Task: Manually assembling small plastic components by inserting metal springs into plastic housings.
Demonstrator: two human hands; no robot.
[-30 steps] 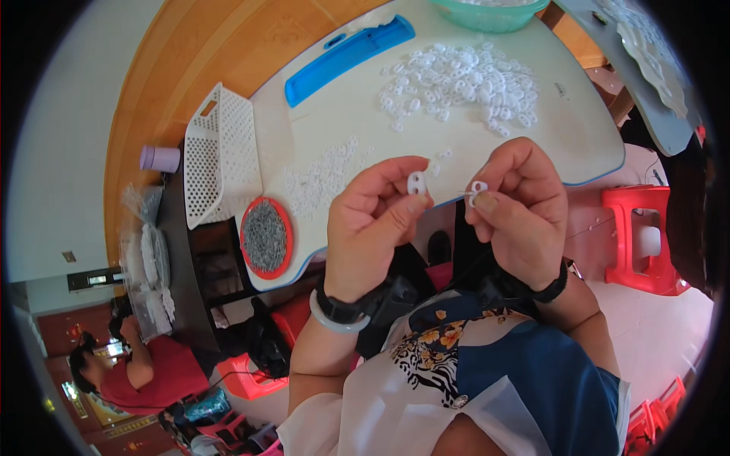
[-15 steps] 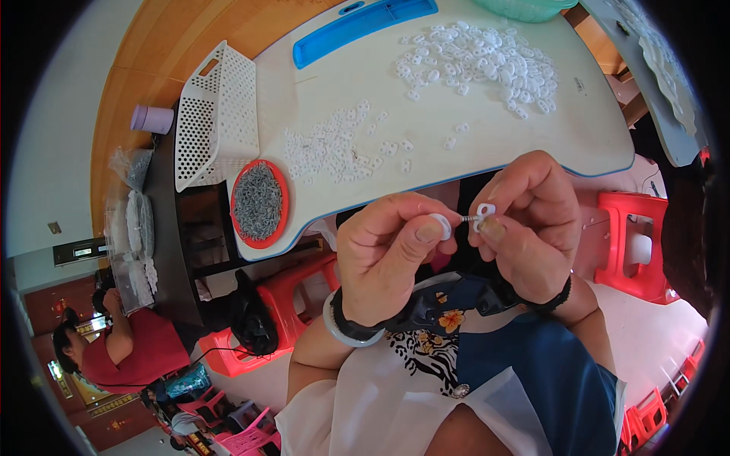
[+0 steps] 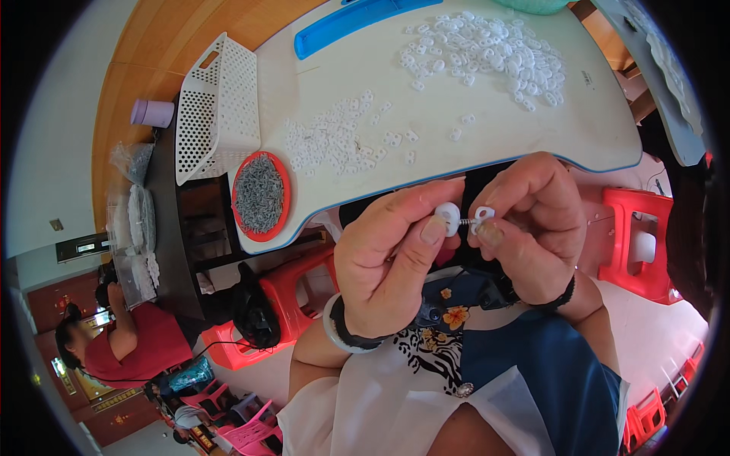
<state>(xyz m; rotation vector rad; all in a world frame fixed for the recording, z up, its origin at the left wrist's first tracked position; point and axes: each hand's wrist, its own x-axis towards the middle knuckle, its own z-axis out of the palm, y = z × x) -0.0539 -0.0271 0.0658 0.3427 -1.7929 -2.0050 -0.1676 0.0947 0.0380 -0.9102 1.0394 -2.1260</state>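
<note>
Pinching from both sides, the two bare hands meet low before the chest, just off the table's edge. The left hand (image 3: 395,262) has its thumb and fingers clasped on a rounded white plastic piece (image 3: 449,218); the right hand (image 3: 536,235) grips a small white plastic piece with a hole (image 3: 483,214) between thumb and forefinger. A thin grey ridged metal screw (image 3: 466,222) bridges them; from where I stand, I can't tell how deep it sits at either end.

Taking twelve o'clock as straight ahead of the joined hands, a round red-rimmed dish (image 3: 262,236) of grey screws lies at nine, a scatter of small white pieces (image 3: 327,137) at ten, and a larger white heap (image 3: 494,57) at about twelve.

These bits look feather-light, stiff and rather slick, hard to crush but easy to drop. I'd judge the outer rims the best hold, fingertips clear of the screw's point; squeezed too near the curved edge, the rounded piece could skid away.
</note>
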